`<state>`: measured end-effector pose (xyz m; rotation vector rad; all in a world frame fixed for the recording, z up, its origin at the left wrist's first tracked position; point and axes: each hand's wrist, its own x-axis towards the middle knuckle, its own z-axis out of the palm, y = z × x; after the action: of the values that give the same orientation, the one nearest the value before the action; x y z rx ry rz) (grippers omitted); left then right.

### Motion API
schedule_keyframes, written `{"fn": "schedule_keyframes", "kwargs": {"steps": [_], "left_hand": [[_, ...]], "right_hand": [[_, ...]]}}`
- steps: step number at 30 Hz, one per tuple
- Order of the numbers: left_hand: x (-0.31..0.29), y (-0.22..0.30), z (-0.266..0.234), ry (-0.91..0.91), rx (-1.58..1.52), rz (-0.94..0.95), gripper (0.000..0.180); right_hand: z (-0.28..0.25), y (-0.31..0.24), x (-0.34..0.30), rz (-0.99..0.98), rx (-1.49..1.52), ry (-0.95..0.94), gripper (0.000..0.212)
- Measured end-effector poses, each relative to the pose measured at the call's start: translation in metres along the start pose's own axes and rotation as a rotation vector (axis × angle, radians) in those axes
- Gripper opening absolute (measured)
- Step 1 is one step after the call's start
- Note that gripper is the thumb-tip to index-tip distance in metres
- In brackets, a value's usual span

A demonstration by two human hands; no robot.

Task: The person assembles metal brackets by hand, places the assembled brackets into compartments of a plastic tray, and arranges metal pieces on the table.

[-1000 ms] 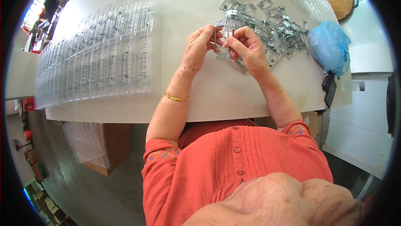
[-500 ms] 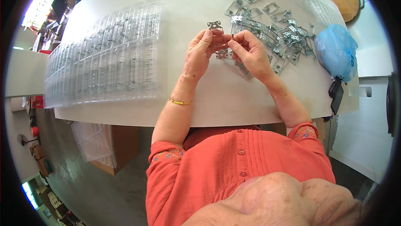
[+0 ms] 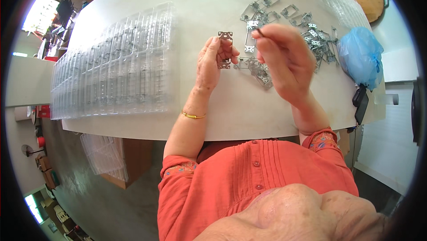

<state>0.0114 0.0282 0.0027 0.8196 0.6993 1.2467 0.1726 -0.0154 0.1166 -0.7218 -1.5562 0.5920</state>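
Observation:
My left hand holds a rectangular metal frame upright at its side, with flat cut-out plates at its top and bottom ends. To the right, my right hand is raised higher, its fingers pinched at a small dark thin piece too small to name. Just behind its fingertips lies another shiny metal frame on the table. A few more frames lie between my hands. My right hand covers part of the pile of metal frames behind it.
Clear plastic compartment trays cover the table's left side, with metal pieces visible in them. A knotted blue plastic bag sits at the right edge, beside a black object. More clear plastic sheets lie at the far right.
My right hand has come away from the frame in my left hand and risen to the right. My left hand still holds the frame, turned more upright and slightly lower.

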Motion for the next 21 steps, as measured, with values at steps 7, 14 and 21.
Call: {"fn": "schedule_keyframes", "kwargs": {"steps": [7, 14, 21], "left_hand": [[-0.001, 0.001, 0.001, 0.005, -0.018, -0.009, 0.04], [-0.001, -0.006, -0.003, -0.011, 0.065, 0.031, 0.048], [-0.004, -0.005, -0.001, -0.055, 0.18, 0.042, 0.048]], "right_hand": [[0.003, 0.033, -0.001, 0.045, -0.191, -0.163, 0.011], [0.003, 0.061, -0.011, 0.192, -0.358, -0.195, 0.006], [0.002, 0.056, -0.01, 0.261, -0.406, -0.216, 0.006]]}}
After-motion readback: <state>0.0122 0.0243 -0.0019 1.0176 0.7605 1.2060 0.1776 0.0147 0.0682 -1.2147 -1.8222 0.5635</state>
